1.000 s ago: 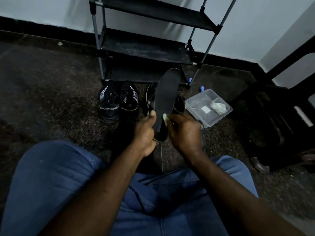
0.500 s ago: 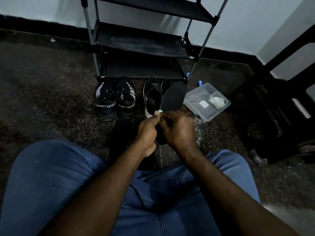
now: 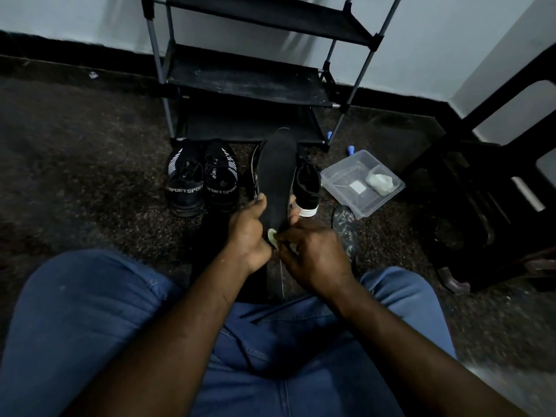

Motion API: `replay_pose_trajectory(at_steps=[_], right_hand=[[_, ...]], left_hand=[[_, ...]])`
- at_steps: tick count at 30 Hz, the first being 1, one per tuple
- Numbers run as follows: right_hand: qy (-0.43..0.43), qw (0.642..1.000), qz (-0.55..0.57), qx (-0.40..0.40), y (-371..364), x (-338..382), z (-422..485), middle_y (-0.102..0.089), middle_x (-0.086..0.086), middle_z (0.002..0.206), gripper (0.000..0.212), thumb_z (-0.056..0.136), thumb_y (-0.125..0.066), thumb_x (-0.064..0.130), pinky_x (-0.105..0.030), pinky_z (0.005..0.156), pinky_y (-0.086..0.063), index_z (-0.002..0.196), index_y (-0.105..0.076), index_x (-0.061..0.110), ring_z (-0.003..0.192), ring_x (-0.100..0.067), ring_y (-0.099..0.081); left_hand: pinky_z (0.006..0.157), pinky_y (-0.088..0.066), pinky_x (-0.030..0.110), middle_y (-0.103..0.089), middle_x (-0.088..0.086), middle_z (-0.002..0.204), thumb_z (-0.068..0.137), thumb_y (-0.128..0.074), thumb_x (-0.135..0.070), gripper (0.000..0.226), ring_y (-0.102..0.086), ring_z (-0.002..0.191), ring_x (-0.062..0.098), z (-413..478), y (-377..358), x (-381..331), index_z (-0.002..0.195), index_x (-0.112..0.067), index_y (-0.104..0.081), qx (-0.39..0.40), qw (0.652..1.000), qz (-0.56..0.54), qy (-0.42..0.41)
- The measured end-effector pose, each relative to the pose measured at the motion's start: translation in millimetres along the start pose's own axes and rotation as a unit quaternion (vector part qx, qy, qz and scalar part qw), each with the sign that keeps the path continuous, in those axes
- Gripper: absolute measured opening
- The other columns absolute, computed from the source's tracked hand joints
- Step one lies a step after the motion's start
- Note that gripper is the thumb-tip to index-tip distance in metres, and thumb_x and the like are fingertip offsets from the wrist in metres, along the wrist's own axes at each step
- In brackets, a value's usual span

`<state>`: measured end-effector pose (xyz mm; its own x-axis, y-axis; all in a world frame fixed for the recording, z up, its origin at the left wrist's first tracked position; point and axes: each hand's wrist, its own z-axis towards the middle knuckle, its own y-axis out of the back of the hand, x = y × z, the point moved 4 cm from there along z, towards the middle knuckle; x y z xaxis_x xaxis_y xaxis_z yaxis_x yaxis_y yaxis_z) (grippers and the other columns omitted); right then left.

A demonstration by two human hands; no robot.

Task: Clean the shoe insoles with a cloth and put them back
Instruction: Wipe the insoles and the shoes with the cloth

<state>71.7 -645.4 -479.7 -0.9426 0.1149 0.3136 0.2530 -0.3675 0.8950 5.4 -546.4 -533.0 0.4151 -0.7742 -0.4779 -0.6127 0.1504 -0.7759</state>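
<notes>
Insole: a black insole [image 3: 276,176] is held up over the floor, toe towards 12 o'clock.
Left: the left hand [image 3: 249,233] is clamped round the insole's lower end.
Right: the right hand [image 3: 313,254] is pinched on a pale cloth [image 3: 273,237], set against that end.
Tub: a clear tub [image 3: 340,163] is seen on the floor at 2 o'clock of the hands.

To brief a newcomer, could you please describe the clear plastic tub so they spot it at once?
Find the black shoe rack against the pale wall. On the speckled floor beside its right front leg sits a clear rectangular plastic tub. Unlike the black shoes to its left, it is see-through and holds a pale crumpled wad.
</notes>
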Motion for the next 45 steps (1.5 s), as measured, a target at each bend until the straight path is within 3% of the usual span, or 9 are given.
replay_pose_trajectory(at_steps=[4,10,17,22,25,29,34,39,45], right_hand=[[-0.033,0.996,-0.037,-0.068,13,-13,8,-0.068,-0.003,0.078,0.011,0.093,-0.072,0.028,-0.034,0.059,-0.050,0.089,-0.080,0.021,0.070,-0.025,-0.062],[-0.031,0.998,0.022,-0.057,-2,5,-8,-0.070,-0.004,0.084,0.009,0.084,-0.072,0.024,-0.033,0.069,-0.047,0.090,-0.079,0.022,0.077,-0.024,-0.062],[-0.093,0.979,0.175,-0.048,-6,18,-4,-0.073,0.007,0.082,0.014,0.083,-0.074,0.026,-0.022,0.068,-0.047,0.094,-0.082,0.027,0.068,-0.006,-0.060],[0.003,0.999,0.022,-0.041,-2,4,-9,-0.073,-0.001,0.091,0.016,0.086,-0.069,0.033,-0.033,0.073,-0.051,0.095,-0.080,0.025,0.082,-0.024,-0.063],[-0.068,0.995,0.064,-0.046,-2,-22,-14,-0.076,0.003,0.092,0.021,0.086,-0.066,0.034,-0.032,0.072,-0.053,0.098,-0.081,0.027,0.077,-0.015,-0.064],[-0.299,0.871,0.384,-0.062,-14,-61,-25,-0.080,0.003,0.091,0.015,0.090,-0.074,0.006,-0.029,0.077,-0.058,0.099,-0.081,0.015,0.079,-0.010,-0.071],[-0.381,0.739,0.552,-0.061,-29,-77,-42,-0.072,-0.005,0.076,0.012,0.093,-0.064,-0.005,-0.017,0.057,-0.047,0.100,-0.074,-0.005,0.060,-0.005,-0.059],[-0.432,0.668,0.603,-0.051,-38,-96,-56,-0.069,-0.010,0.074,0.014,0.094,-0.060,-0.002,-0.019,0.049,-0.045,0.099,-0.073,-0.001,0.056,-0.013,-0.056],[-0.460,0.610,0.642,-0.060,-40,-109,-57,-0.071,-0.013,0.073,0.019,0.095,-0.054,-0.002,-0.022,0.051,-0.050,0.089,-0.070,0.006,0.061,-0.019,-0.066]], left_hand=[[0.104,-0.048,0.041,-0.063,0.020,0.136,0.111,-0.033,-0.037,0.053,-0.066,0.106,0.027,-6,-5,-5,0.133,0.002,-0.060,0.002,1.000,-0.003,0.020],[0.120,-0.034,0.041,-0.062,0.019,0.136,0.111,-0.029,-0.037,0.052,-0.055,0.129,0.030,-4,-3,-6,0.118,0.001,-0.063,0.004,0.999,-0.020,0.030],[0.102,-0.052,0.034,-0.063,0.020,0.137,0.109,-0.036,-0.043,0.060,-0.069,0.107,0.024,-5,-3,-7,0.139,0.006,-0.054,-0.001,1.000,-0.013,0.018],[0.092,-0.059,0.036,-0.074,0.015,0.112,0.110,-0.035,-0.041,0.051,-0.072,0.099,0.025,-3,2,-9,0.121,0.000,-0.063,-0.015,1.000,-0.024,0.003],[0.097,-0.056,0.040,-0.073,0.014,0.111,0.111,-0.035,-0.036,0.043,-0.070,0.101,0.028,0,6,-15,0.124,-0.005,-0.062,-0.038,0.999,-0.035,-0.016],[0.097,-0.054,0.047,-0.070,0.020,0.113,0.110,-0.038,-0.028,0.035,-0.066,0.100,0.033,4,9,-9,0.124,-0.007,-0.061,-0.051,0.997,-0.049,-0.010],[0.089,-0.057,0.047,-0.066,0.017,0.126,0.106,-0.049,-0.018,0.021,-0.066,0.097,0.030,7,18,5,0.124,-0.015,-0.059,-0.076,0.997,-0.001,-0.008],[0.116,-0.041,0.043,-0.060,0.009,0.143,0.108,-0.044,-0.010,0.037,-0.054,0.135,0.027,17,36,28,0.143,-0.009,-0.055,-0.105,0.985,0.137,-0.007],[0.092,-0.055,0.037,-0.070,0.005,0.118,0.108,-0.039,-0.005,0.034,-0.066,0.104,0.019,13,50,58,0.131,-0.012,-0.063,-0.145,0.952,0.267,0.045]])
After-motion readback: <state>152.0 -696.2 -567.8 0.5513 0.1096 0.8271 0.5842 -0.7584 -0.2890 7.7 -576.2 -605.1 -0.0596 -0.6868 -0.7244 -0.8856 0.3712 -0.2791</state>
